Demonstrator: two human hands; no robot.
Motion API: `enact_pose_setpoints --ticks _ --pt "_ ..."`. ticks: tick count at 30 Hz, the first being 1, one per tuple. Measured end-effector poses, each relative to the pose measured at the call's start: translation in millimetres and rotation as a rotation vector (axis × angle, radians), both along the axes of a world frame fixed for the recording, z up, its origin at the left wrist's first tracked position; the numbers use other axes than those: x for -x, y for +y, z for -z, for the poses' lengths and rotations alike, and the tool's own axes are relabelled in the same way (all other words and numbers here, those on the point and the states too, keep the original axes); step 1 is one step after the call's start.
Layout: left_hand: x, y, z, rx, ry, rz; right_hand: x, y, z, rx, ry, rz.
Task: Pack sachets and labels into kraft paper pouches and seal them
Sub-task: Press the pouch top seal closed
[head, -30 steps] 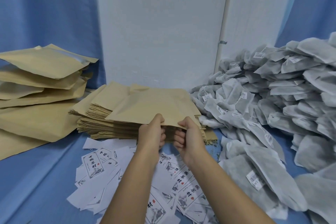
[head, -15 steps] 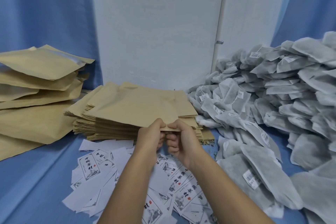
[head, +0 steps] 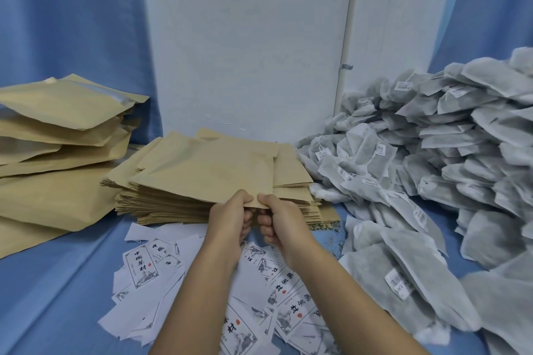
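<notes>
Hands closer together than one second ago, thumbs now almost touching. Left hand (head: 230,216) and right hand (head: 278,220) each pinch near edge of top kraft pouch (head: 207,173), fingers curled beneath. Pouch rests on flat stack (head: 161,206) at 12 o'clock. Likely risks: both walls pinched together, so mouth fails to open; second pouch lifts along; thin edge tears. Sachets (head: 432,158) at 3 o'clock, labels (head: 141,265) at 6 o'clock.

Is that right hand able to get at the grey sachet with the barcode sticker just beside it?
Probably yes: the sachet lies uncovered beside the right hand, nothing between them. But that hand pinches a kraft pouch and must let go first.
</notes>
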State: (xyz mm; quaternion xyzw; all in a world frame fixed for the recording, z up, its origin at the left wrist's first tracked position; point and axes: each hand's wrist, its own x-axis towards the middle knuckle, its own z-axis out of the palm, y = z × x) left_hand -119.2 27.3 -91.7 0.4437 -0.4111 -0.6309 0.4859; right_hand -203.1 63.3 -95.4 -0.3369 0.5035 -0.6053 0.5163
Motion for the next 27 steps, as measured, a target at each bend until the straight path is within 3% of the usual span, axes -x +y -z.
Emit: enact_pose_setpoints --ticks 4,8,11,15,21,25,27 --pt "1.2 3.9 -1.5 0.009 -0.056 -0.003 1.9 1.8 -2.5 -0.02 -0.068 0.014" --pt "-5.8 -3.4 -6.8 0.021 0.077 -0.119 8.1 1.6 -4.3 0.001 -0.287 0.102" --pt "-7.7 -2.7 -7.6 0.033 0.115 -0.113 0.3 -0.3 -4.8 -0.009 -0.28 0.105" --pt "-1.6 2.0 -4.4 0.024 0.023 0.001 -7.3 -1.1 0.0 0.002 -0.129 0.134" --pt "5.2 2.3 -6.3 0.09 -0.042 -0.213 -1.9 -1.1 -1.7 0.045 -0.204 0.297" --pt "4.5 2.6 -5.7 0.057 0.034 -0.057 0.4 -2.6 -2.8 0.046 -0.221 0.32" --pt "0.8 2.1 -5.5 0.058 0.057 -0.097 4.8 -2.6 -3.4 0.051 -0.261 0.365"
